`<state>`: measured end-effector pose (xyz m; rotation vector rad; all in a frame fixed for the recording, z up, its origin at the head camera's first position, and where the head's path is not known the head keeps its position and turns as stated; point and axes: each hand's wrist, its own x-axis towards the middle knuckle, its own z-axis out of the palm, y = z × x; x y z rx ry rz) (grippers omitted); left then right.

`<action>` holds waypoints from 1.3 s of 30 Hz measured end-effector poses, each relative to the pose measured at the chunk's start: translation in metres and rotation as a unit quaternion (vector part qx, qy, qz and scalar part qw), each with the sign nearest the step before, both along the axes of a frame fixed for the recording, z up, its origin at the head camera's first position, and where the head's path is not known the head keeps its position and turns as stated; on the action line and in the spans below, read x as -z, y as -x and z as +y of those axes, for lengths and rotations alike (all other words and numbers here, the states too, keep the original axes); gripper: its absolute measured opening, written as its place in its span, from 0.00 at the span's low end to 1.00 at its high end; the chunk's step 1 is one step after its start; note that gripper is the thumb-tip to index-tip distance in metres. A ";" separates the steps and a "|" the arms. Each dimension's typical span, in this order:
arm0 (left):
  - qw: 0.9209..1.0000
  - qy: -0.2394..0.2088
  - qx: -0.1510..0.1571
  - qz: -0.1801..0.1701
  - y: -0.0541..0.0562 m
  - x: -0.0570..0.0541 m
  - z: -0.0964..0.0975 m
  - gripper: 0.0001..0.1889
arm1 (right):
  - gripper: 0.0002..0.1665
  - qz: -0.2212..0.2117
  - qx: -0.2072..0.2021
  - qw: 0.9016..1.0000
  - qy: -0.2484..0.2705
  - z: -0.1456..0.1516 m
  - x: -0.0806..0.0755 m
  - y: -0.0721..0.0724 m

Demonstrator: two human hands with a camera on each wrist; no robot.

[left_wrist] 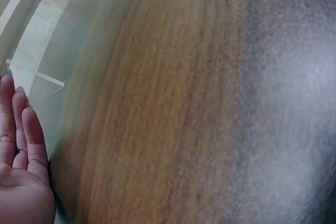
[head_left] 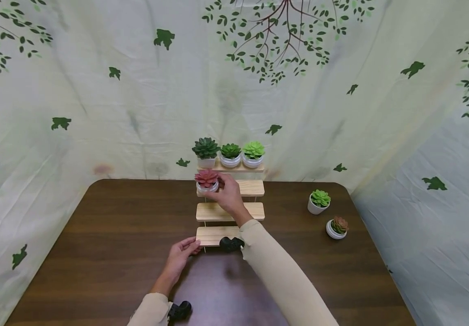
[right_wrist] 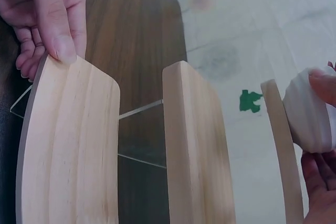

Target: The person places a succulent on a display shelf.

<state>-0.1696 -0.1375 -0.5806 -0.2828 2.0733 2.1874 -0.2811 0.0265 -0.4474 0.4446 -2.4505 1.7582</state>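
My right hand (head_left: 230, 197) holds a small potted red succulent (head_left: 207, 178) by its white pot (right_wrist: 307, 109), at the left end of the second-highest board of a wooden tiered display stand (head_left: 251, 209). In the right wrist view the pot's base is close against that board; I cannot tell whether it bears its weight. My left hand (head_left: 178, 256) grips the left end of the lowest board (right_wrist: 73, 145), thumb on top and fingers beneath. Three potted succulents line the top board: dark green (head_left: 205, 148), mid-green (head_left: 230, 151) and bright green (head_left: 253, 151).
On the brown table (head_left: 116, 244), right of the stand, are a light green potted succulent (head_left: 319, 202) and a brownish-red one (head_left: 337, 227). Clear side supports (right_wrist: 140, 109) join the boards. A leaf-print curtain (head_left: 169, 104) hangs behind the table.
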 end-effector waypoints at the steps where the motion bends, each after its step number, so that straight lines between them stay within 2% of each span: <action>1: 1.000 0.000 0.001 0.000 0.000 0.000 0.000 0.19 | 0.35 -0.002 0.002 1.000 -0.003 -0.001 -0.001 0.000; 8: 1.000 -0.001 0.005 0.004 -0.001 -0.002 0.000 0.19 | 0.35 0.011 0.012 1.000 -0.021 -0.002 -0.001 -0.001; 11: 1.000 0.000 0.004 0.002 -0.001 -0.002 0.000 0.19 | 0.37 0.017 0.013 1.000 -0.009 -0.001 -0.001 -0.002; 19: 1.000 -0.004 0.000 0.003 -0.001 -0.003 0.001 0.19 | 0.41 -0.014 0.009 0.999 0.038 0.006 -0.002 -0.008; 25: 1.000 -0.002 -0.001 -0.001 -0.001 -0.004 0.000 0.20 | 0.42 -0.024 0.016 0.999 0.029 0.023 -0.002 -0.017; 33: 1.000 0.002 0.001 0.012 -0.001 -0.003 -0.001 0.19 | 0.40 -0.003 0.047 0.998 0.043 0.052 -0.005 -0.026; 39: 1.000 -0.001 0.001 0.004 0.001 -0.002 0.000 0.19 | 0.39 0.009 0.074 0.996 0.056 0.073 -0.003 -0.035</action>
